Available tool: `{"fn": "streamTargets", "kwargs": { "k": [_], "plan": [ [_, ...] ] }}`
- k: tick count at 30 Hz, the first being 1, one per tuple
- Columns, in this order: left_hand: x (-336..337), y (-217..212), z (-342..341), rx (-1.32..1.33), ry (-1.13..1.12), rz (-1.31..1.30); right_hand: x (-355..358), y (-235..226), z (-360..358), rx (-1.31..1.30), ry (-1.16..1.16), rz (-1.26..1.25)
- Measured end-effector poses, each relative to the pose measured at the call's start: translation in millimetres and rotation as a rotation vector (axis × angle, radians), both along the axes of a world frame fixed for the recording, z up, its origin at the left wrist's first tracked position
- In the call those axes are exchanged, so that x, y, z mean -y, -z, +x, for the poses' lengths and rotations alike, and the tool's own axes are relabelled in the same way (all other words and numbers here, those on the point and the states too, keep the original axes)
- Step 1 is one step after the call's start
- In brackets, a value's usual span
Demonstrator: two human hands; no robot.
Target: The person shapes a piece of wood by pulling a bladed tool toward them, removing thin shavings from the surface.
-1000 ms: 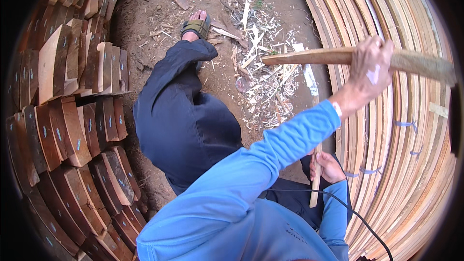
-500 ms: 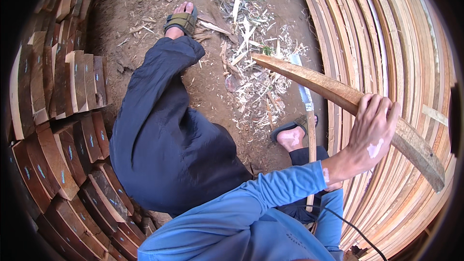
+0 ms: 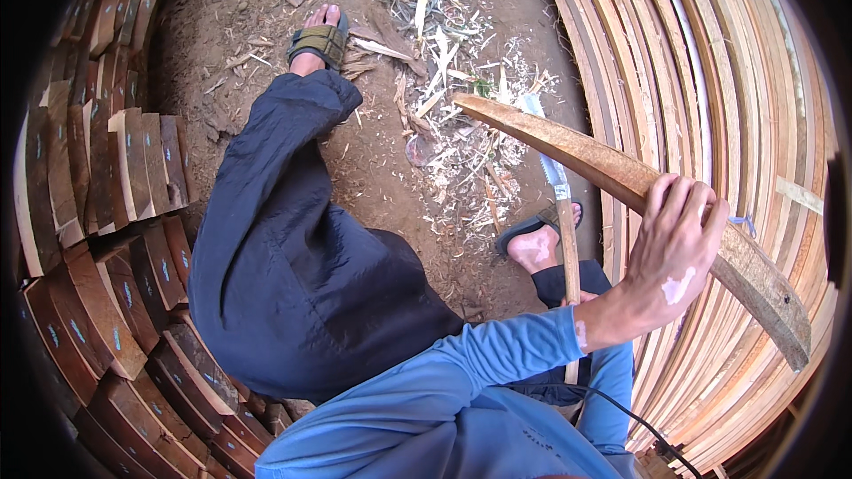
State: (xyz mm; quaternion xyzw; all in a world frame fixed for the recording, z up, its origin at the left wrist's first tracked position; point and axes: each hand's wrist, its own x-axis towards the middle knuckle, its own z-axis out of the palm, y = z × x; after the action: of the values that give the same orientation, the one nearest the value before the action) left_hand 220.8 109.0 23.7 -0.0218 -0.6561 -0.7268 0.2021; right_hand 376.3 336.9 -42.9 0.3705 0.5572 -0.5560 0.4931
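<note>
My left hand [image 3: 672, 244] reaches across my body to the right, its fingers closed over a long, rough-hewn wooden piece [image 3: 568, 146] that looks bent and narrows at its far left end. Beneath that arm, my right hand [image 3: 586, 295] is mostly hidden by the left wrist. Its visible fingers are at the pale wooden handle [image 3: 569, 253] of a long-handled blade [image 3: 550, 164] with a toothed edge. The blade points away from me and passes under the wooden piece.
Long sawn planks [image 3: 661, 80] are stacked along the right. Shorter dark boards [image 3: 84, 319] with blue marks form a pile on the left. Pale wood shavings [image 3: 461, 151] litter the dirt floor. My sandaled left foot [image 3: 318, 40] is forward; my right foot [image 3: 535, 248] is by the blade's handle.
My left hand and the wooden piece have shifted slightly left, with the near right end lower. My right hand has moved up along the handle. The view has shifted a little.
</note>
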Motion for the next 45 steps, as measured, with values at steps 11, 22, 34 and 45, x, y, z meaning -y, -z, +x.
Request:
{"fn": "streamTargets", "kwargs": {
  "k": [11,22,34,45],
  "plan": [
    [32.2,-0.4,-33.8,-0.05,0.002,0.031,14.4,11.1,-3.6,-0.054,-0.033,0.032],
    [148.9,24.2,-234.1,-0.152,0.521,0.117,101.4,-4.7,-55.6,-0.263,0.036,-0.167],
    [183.4,55.9,-245.5,-0.21,0.007,0.237,159.2,40.7,-5.4,-0.285,0.098,-0.213],
    [154.2,34.1,-217.2,-0.181,0.104,0.216,130.6,49.9,1.0,-0.27,0.177,-0.268]
  ]
}}
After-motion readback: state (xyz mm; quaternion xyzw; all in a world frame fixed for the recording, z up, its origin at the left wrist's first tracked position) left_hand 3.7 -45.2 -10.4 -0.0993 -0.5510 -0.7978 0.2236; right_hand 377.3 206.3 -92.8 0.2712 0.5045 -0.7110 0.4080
